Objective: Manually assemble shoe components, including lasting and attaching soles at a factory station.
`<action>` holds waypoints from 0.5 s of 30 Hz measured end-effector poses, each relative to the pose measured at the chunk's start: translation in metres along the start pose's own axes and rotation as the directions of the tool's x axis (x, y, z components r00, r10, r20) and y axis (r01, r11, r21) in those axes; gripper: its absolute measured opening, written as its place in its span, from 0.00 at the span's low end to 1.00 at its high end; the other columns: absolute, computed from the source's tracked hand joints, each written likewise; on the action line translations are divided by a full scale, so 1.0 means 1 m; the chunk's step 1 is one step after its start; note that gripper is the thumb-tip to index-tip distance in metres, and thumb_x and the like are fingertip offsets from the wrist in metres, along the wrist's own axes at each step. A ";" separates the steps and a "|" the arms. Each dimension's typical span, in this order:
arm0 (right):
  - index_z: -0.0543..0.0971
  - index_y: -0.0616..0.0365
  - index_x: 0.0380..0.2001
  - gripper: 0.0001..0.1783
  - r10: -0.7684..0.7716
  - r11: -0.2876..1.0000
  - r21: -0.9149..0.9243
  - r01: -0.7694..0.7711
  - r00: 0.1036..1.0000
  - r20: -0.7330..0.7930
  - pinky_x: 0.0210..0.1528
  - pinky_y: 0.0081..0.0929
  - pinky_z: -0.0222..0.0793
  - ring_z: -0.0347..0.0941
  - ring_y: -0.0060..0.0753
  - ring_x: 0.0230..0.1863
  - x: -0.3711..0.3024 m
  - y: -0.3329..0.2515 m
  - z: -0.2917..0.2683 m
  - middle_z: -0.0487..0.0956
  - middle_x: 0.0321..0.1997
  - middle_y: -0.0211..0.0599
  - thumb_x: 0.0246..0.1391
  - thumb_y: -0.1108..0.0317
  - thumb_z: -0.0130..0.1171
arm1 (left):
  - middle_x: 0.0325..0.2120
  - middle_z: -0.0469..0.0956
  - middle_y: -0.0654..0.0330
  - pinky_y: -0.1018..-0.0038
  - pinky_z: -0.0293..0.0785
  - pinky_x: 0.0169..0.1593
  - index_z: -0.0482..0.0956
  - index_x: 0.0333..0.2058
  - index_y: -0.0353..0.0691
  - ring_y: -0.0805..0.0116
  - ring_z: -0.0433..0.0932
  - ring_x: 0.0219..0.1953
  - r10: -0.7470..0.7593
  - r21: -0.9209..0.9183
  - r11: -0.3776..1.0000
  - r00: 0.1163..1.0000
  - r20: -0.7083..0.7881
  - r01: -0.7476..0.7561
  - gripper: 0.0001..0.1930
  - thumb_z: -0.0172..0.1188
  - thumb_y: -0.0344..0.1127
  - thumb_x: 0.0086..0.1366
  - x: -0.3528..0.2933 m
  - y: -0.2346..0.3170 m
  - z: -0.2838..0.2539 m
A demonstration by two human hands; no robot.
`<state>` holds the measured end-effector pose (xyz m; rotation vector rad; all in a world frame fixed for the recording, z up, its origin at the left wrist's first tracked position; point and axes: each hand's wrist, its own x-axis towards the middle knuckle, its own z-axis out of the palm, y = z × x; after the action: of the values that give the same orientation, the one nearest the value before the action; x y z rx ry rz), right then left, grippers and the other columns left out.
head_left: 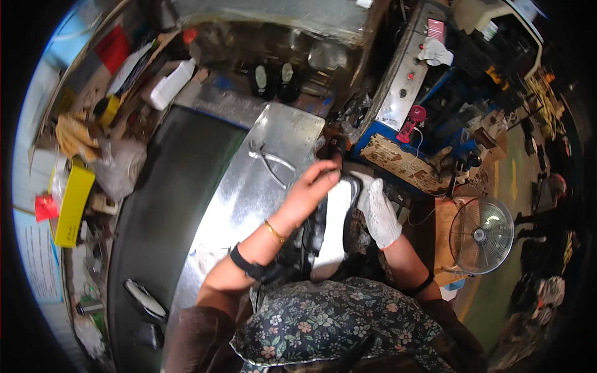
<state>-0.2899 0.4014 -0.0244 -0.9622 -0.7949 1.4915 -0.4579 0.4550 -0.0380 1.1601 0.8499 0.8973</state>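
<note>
Left hand (314,186): bare, fingers bent over the far end of the shoe (336,217); its fingertips are partly hidden, so whether it grips or merely touches cannot be told.
Right hand (378,214): in a white knit glove, closed on the right edge of the shoe near its far end.
Shoe: between the two hands, just beyond the apron (336,317); white bottom face up, black edge around it.
Wrists: gold bracelet (274,232) and dark band (247,263) on the left arm.
Apron: dark, flower-patterned, at the near edge of the view.
Metal plate (233,211): left of the shoe, bright; pliers (273,158) lie on it, handles spread.
Belt (168,199): dark, left of the plate; a loose shoe (146,299) rests on its near part.
Back ledge: two dark shoes (260,81) side by side.
Left shelf: yellow box (74,205), upright, beside clear plastic (121,166).
Right side: round fan (479,235), well apart from the hands; control panel (398,93) farther back, with a spare glove (436,53) on it.
</note>
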 end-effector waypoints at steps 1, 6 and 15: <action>0.73 0.64 0.52 0.25 0.148 0.988 -0.039 -0.149 0.989 -0.014 0.57 0.27 0.64 0.69 0.29 0.51 0.013 -0.014 0.014 0.74 0.50 0.34 0.69 0.54 0.37 | 0.45 0.73 0.59 0.76 0.65 0.54 0.73 0.48 0.35 0.68 0.71 0.48 0.118 0.196 0.974 0.993 -0.016 -0.113 0.18 0.59 0.41 0.65 -0.004 -0.009 0.001; 0.76 0.62 0.47 0.13 -0.059 0.969 -0.211 0.131 0.947 0.317 0.63 0.28 0.60 0.66 0.31 0.59 0.036 0.010 -0.014 0.73 0.53 0.34 0.65 0.70 0.47 | 0.67 0.52 0.47 0.69 0.45 0.69 0.65 0.60 0.37 0.60 0.48 0.70 -0.041 -0.158 0.985 0.988 0.150 0.065 0.26 0.56 0.41 0.67 -0.006 -0.017 -0.003; 0.71 0.62 0.58 0.20 0.149 0.917 0.251 -0.310 0.850 0.505 0.66 0.29 0.56 0.65 0.31 0.63 0.050 -0.019 -0.018 0.71 0.61 0.37 0.66 0.69 0.41 | 0.67 0.48 0.40 0.66 0.43 0.69 0.63 0.62 0.38 0.54 0.45 0.71 0.055 0.098 0.993 0.996 0.066 -0.061 0.27 0.56 0.41 0.68 -0.006 -0.025 -0.012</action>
<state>-0.2666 0.4528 -0.0225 -0.4478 -0.7573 2.0461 -0.4680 0.4507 -0.0642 1.2990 0.8206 0.8690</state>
